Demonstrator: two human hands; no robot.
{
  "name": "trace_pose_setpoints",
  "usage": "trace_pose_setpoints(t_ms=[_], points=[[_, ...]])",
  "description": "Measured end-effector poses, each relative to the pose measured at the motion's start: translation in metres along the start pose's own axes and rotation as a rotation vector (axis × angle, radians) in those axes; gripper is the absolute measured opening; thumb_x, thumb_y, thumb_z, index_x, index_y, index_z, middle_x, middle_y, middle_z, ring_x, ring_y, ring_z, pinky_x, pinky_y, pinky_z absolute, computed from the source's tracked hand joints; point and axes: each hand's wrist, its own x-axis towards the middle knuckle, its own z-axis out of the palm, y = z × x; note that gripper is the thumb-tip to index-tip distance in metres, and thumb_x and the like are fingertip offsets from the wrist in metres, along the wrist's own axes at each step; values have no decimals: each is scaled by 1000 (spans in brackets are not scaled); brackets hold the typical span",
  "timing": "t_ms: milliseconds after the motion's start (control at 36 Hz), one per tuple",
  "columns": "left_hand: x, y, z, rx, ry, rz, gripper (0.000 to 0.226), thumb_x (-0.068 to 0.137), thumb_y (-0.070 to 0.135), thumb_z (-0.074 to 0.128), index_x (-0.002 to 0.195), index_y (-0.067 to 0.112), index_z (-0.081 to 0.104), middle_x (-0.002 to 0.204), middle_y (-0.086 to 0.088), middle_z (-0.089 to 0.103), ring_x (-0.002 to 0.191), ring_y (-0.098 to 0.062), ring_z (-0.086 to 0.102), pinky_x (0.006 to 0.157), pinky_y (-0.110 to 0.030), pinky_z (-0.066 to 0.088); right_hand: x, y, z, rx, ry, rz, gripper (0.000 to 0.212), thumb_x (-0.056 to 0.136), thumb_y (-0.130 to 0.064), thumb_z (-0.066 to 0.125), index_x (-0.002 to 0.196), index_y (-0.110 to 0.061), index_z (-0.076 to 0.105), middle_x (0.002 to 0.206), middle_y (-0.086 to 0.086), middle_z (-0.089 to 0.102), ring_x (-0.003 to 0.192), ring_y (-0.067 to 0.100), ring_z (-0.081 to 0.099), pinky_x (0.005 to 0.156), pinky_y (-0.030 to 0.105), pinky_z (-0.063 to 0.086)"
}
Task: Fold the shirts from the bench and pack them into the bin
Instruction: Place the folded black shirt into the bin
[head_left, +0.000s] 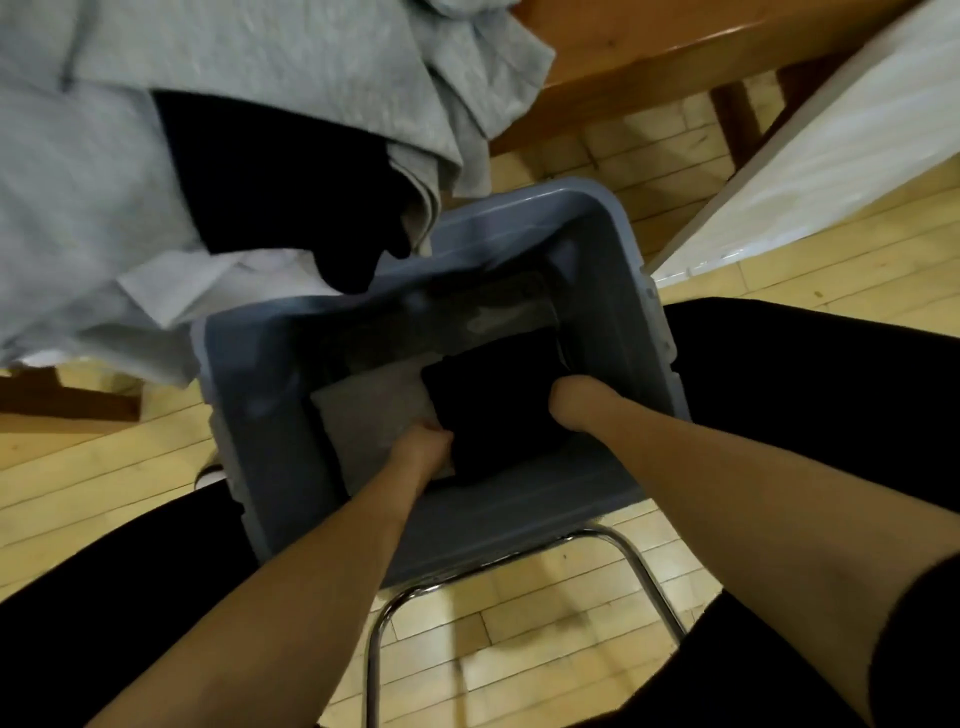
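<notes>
Frame centre — both hands in the bin (332, 374): left hand (423, 449) and right hand (566, 405) pinch the black shirt (493, 410) beside the grey shirt (371, 410); unfolded pile (156, 130) on the desk (649, 62), upper left.

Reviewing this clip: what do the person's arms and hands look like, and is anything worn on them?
Both forearms are bare. The left hand and right hand show no gloves, and no watch, rings or bands are visible, though the picture is blurred. A dark sleeve edge shows on the right upper arm. The fingers are mostly hidden.
</notes>
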Motion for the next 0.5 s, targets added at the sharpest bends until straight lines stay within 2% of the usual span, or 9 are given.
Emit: trace_pose_setpoints(t_ms=[56,111,139,194,306,361,417,500], points=[[-20,8,-13,-47,6,31,20,98,17,51,107,2,62,105,-19,65,81,-30,62,72,-30,51,-15,-7,-6,12,57,-36,26,98,-13,46,114,-3,63,115,18,61,87,24,46,91,38,44],[-34,14,-23,-83,11,66,21,98,13,49,108,-1,62,98,-19,63,65,-20,54,59,-27,44,-27,-12,-11,-25,11,-55,20,101,-9,42,89,-6,57,89,12,54,77,22,46,87,38,44],[-43,16,-28,-105,26,85,20,98,12,49,105,-1,62,97,-19,64,63,-18,53,57,-26,44,-35,-15,-13,-8,7,-58,23,102,-8,39,85,-7,53,81,9,48,76,22,46,84,37,43],[-62,19,-36,-127,47,130,19,98,14,48,103,2,63,94,-16,64,63,-17,54,56,-26,44,-56,-19,-18,-9,24,-107,23,104,-10,37,93,-6,56,77,6,44,84,26,48,83,36,41],[-95,24,-52,-121,110,250,13,96,13,50,93,9,62,90,-12,65,66,-19,57,64,-28,47,-93,-28,-28,11,83,-192,36,104,-12,37,69,-13,47,72,7,42,73,22,43,79,36,40],[-110,27,-58,-88,160,320,10,94,13,51,89,13,60,89,-10,65,72,-23,60,73,-32,51,-110,-30,-33,30,142,-212,36,104,-14,39,68,-14,46,71,7,42,72,22,43,72,31,41],[-121,29,-64,-39,202,359,8,93,13,53,93,13,61,90,-10,66,78,-25,61,76,-33,51,-124,-33,-37,41,176,-224,33,104,-15,39,72,-13,49,74,9,44,69,21,42,67,31,41],[-145,36,-79,37,286,478,9,92,17,54,92,12,62,93,-11,69,82,-29,62,74,-35,53,-150,-38,-54,28,272,-289,22,102,-15,41,93,-11,61,92,13,54,87,30,52,91,43,46]])
